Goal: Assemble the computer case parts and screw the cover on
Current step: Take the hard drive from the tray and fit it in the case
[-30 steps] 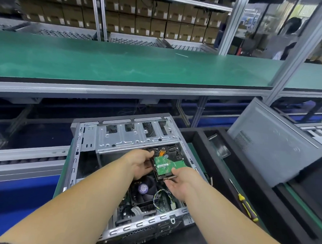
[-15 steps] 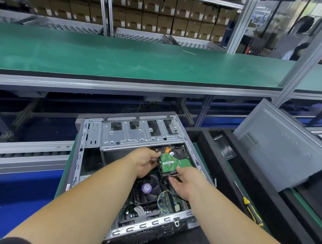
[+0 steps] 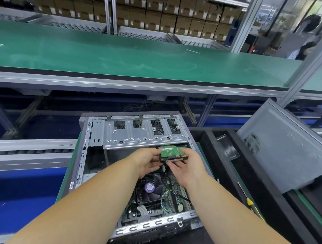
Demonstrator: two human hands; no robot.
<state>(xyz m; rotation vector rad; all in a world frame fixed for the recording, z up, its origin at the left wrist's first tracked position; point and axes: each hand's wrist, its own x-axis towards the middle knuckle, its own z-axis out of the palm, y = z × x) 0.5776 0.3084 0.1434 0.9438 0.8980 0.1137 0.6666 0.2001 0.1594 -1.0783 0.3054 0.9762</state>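
An open computer case [image 3: 93,137] lies flat in front of me, its motherboard and a black fan [image 3: 150,187] exposed. Above the inside of the case I hold a hard drive [image 3: 170,152], green circuit board up, just in front of the metal drive cage [image 3: 143,134]. My left hand [image 3: 147,161] grips the drive's left edge and my right hand [image 3: 187,165] grips its right side and near edge. Black cables hang below the drive. The grey side cover [image 3: 284,151] leans tilted at the right.
A yellow-handled screwdriver [image 3: 252,207] lies on the black tray [image 3: 218,179] right of the case, beside a small clear plastic dish [image 3: 228,147]. A long green bench [image 3: 140,58] runs across behind. Roller conveyor rails [image 3: 31,149] sit at the left. A person stands far right at the back.
Both hands have lifted the hard drive and moved it up and away from me toward the drive cage. Its near edge now faces me.
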